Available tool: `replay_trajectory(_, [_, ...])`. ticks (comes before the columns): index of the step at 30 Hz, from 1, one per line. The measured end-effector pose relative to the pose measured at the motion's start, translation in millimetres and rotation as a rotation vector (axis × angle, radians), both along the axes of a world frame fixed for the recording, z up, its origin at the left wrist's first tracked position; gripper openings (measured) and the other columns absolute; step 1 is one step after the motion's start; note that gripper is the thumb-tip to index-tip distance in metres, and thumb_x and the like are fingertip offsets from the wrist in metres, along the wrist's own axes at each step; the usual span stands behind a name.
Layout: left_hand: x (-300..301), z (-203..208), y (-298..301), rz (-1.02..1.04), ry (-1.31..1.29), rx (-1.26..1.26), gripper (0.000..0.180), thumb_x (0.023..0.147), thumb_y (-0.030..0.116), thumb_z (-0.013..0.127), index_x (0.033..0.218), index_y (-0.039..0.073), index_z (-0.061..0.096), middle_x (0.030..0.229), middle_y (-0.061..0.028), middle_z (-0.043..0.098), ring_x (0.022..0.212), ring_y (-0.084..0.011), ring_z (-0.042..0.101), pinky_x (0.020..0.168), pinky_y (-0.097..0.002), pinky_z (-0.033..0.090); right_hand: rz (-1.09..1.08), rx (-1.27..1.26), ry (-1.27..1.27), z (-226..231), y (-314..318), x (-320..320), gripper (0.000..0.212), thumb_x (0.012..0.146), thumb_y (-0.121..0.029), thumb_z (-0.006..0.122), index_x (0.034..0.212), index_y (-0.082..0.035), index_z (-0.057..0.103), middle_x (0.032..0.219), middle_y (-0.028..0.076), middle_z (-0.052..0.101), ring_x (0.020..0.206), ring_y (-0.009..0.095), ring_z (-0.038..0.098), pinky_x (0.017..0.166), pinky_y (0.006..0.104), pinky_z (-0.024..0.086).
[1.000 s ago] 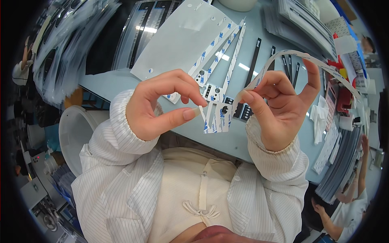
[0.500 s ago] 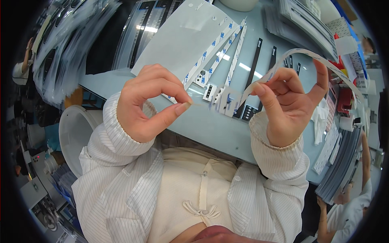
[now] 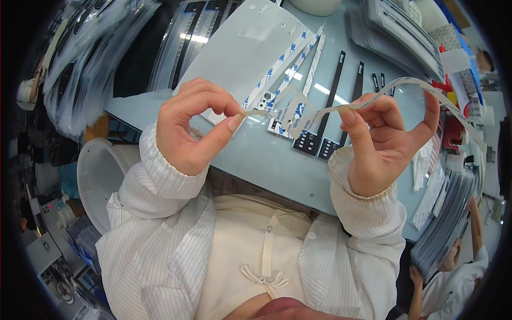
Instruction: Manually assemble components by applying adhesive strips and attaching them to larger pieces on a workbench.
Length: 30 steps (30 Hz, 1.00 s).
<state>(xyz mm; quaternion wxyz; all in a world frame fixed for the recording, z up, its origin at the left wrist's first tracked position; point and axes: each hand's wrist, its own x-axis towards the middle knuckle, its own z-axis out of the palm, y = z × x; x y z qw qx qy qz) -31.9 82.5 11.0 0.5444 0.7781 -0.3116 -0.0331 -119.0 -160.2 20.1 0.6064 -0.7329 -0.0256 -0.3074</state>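
Observation:
My left hand (image 3: 194, 133) is closed in a pinch on the narrow left end of a translucent adhesive tab (image 3: 298, 114) with blue print. My right hand (image 3: 376, 141) pinches a long pale printed tape strip (image 3: 416, 81) with thumb and index finger. Both pieces run together between my hands, above the table (image 3: 256, 165); whether they are one piece I cannot tell. The strip arcs over my right fingers and trails off to the right. Under the tab lie several black strip panels (image 3: 332, 98) and white strips with blue print (image 3: 278, 66).
A large white sheet (image 3: 229, 48) lies at the back left. Plastic-wrapped panels (image 3: 96, 58) hang at the far left, above a white bin (image 3: 96, 176). Stacked panels (image 3: 394, 37) stand at the back right. A person in white (image 3: 453, 282) handles grey sheets (image 3: 440, 229) at the lower right.
My hands have moved slightly apart, the right one to the right. The tab between them, blurred before, is now sharper and higher. The other person's hands at the right have shifted lower.

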Motion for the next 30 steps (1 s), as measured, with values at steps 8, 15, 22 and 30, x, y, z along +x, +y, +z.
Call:
replay_trajectory(8, [2.5, -1.9, -1.9, 0.070, -0.217, 0.084, 0.011, 0.072, 0.004, 0.073, 0.083, 0.005, 0.073, 0.083, -0.0076, 0.071, 0.079, -0.0199, 0.062, 0.083, -0.0341, 0.044, -0.056, 0.105, 0.036, 3.0, 4.9, 0.3, 0.094, 0.082, 0.011, 0.072, 0.151, -0.012, 0.011, 0.096, 0.014, 0.065, 0.079, 0.014, 0.064, 0.071, 0.0234, 0.051])
replay_trajectory(15, [1.4, -1.0, -4.3, 0.159, -0.450, 0.174, 0.011, 0.069, 0.003, 0.072, 0.079, 0.006, 0.074, 0.081, -0.0059, 0.071, 0.078, -0.0199, 0.064, 0.086, -0.0355, 0.042, -0.062, 0.121, 0.043, -1.7, 5.8, 1.3, 0.093, 0.082, 0.011, 0.072, 0.150, -0.010, 0.012, 0.094, 0.013, 0.066, 0.077, 0.013, 0.063, 0.069, 0.0224, 0.049])
replay_trajectory(22, [6.4, -5.0, 2.3, 0.208, -0.438, 0.204, 0.009, 0.071, 0.003, 0.072, 0.079, 0.005, 0.074, 0.082, -0.0065, 0.072, 0.079, -0.0206, 0.065, 0.087, -0.0361, 0.042, -0.129, 0.256, 0.035, 6.6, -3.6, 3.3, 0.094, 0.082, 0.010, 0.073, 0.149, -0.010, 0.010, 0.097, 0.013, 0.066, 0.074, 0.012, 0.064, 0.067, 0.0214, 0.051])
replay_trajectory(30, [13.3, -6.0, -8.0, 0.201, -0.342, 0.219, 0.008, 0.075, 0.004, 0.076, 0.083, 0.006, 0.076, 0.081, -0.0055, 0.072, 0.080, -0.0199, 0.065, 0.088, -0.0369, 0.042, -0.095, 0.305, 0.138, 8.4, -10.9, 1.3, 0.093, 0.083, 0.009, 0.072, 0.150, -0.008, 0.009, 0.095, 0.013, 0.065, 0.067, 0.012, 0.063, 0.060, 0.0223, 0.051])
